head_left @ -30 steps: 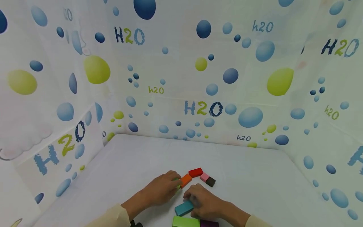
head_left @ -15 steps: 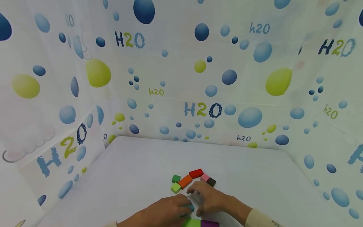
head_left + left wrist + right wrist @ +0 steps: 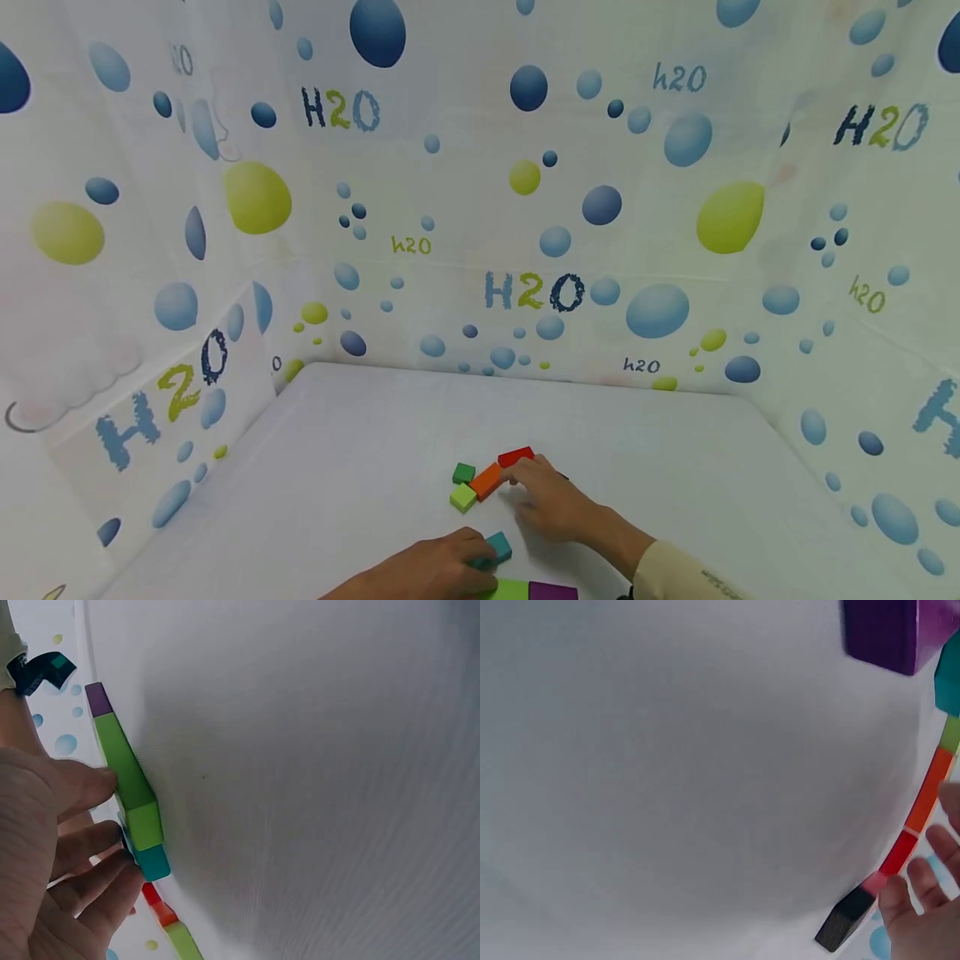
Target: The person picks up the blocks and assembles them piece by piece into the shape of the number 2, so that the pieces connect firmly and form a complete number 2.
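Note:
My left hand (image 3: 442,567) lies low at front centre, fingers curled about the teal block (image 3: 498,546). In the left wrist view its thumb is against the side of the long lime green block (image 3: 124,761) and its fingertips are at the teal block. My right hand (image 3: 555,500) reaches over the far blocks with spread, slightly bent fingers. Those fingers overlap the red block (image 3: 516,456) and the orange block (image 3: 487,482) in the head view. From the right wrist, a fingertip shows close to the pink block (image 3: 874,883), next to the black block (image 3: 845,920).
A purple block (image 3: 553,591) adjoins the lime green one at the near edge of view. Left of the orange block are a small dark green block (image 3: 463,473) and a light green block (image 3: 462,497). White sheeting (image 3: 360,442) covers the surface; printed curtains (image 3: 450,200) surround it.
My left hand has left the light green block and come nearer, down to the teal block. My right hand has moved away from the teal block toward the red and pink blocks, partly covering them.

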The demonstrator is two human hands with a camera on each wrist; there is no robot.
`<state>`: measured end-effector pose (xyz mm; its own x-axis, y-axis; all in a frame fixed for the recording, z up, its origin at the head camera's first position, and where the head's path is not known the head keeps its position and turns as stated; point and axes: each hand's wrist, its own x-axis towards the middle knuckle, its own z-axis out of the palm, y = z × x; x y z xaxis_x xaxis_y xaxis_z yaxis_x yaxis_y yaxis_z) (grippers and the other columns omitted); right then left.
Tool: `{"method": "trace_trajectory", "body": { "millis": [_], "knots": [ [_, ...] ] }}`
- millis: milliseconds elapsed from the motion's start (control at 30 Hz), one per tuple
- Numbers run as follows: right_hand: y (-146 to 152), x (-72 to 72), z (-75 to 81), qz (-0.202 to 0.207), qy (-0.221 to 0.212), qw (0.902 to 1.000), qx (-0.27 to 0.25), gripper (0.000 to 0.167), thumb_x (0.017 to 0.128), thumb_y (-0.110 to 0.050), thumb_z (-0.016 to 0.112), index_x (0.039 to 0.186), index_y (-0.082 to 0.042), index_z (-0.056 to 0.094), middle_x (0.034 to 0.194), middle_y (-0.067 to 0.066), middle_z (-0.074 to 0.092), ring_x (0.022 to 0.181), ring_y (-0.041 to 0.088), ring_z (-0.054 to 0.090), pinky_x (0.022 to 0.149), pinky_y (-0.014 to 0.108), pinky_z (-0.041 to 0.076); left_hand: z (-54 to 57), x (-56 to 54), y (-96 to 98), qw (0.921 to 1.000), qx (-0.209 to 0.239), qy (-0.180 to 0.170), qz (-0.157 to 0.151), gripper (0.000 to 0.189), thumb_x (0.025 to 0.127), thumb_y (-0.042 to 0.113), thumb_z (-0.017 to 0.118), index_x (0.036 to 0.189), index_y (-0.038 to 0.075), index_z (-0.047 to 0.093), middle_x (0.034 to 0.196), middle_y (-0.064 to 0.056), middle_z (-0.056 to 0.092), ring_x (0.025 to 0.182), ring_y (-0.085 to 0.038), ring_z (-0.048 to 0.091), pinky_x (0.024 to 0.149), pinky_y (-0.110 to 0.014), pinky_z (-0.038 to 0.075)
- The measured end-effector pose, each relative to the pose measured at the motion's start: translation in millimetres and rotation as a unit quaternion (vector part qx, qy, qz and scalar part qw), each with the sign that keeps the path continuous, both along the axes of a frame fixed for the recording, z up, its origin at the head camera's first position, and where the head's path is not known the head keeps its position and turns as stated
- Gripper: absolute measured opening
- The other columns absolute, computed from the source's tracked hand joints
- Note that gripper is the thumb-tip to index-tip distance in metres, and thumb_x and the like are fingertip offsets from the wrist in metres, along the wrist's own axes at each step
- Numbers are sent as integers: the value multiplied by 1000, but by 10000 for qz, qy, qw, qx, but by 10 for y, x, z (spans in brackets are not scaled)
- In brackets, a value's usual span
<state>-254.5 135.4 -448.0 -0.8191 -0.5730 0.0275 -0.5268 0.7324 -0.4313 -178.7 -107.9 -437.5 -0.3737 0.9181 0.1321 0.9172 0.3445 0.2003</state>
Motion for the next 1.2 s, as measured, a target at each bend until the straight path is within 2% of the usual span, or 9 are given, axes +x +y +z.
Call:
{"method": "trace_trajectory", "body": {
  "millis": [200,333,433,567,767,1000,1200],
  "knots": [
    [-172,-14,10,-167,819,9950,552,36,99,-13,62,135,-18,62,129,-6,62,111,16,47,99,34,51,-36,-1,-9,9999,62,98,-29,25,98,25,69,121,18,75,123,3,68,115,-9,59,92,-15,51],
    [-275,-16,86,-15,1305,9869,949,36,100,-12,60,135,-16,61,132,-1,63,106,18,48,95,31,49,-53,-2,-12,9990,176,382,-125,22,98,22,69,118,18,76,122,2,69,114,-10,60,93,-15,51],
    [-334,-19,141,92,1525,9801,1267,38,97,-9,62,134,-17,63,130,-1,65,103,18,50,93,29,49,-46,1,-9,9988,239,400,-118,22,98,21,69,118,18,77,121,2,70,114,-11,60,92,-16,52],
    [-387,-32,150,79,1617,9743,1566,39,94,-9,66,132,-18,65,128,-2,66,103,19,51,94,29,50,-37,1,-3,9990,277,349,-66,22,98,22,69,118,18,77,121,2,70,114,-11,61,90,-16,53],
    [-425,-105,85,-22,1694,9693,1784,39,93,-15,70,132,-17,66,127,-2,66,105,22,50,94,30,48,-39,-4,-2,9992,188,351,-11,23,98,23,69,119,18,77,121,2,70,114,-11,61,89,-17,54],
    [-426,-144,43,-54,1664,9702,1762,37,94,-16,71,131,-17,66,124,-2,67,106,22,49,94,31,49,-52,-9,-14,9992,202,350,-50,22,98,22,69,119,18,77,122,2,70,115,-11,61,90,-17,53],
    [-415,-167,5,-26,1905,9656,1772,35,93,-15,72,127,-16,67,121,-2,68,107,23,51,96,32,49,-51,-22,-8,9994,175,296,-75,24,99,23,68,120,18,76,124,2,69,115,-11,61,91,-17,53]
  ]
}}
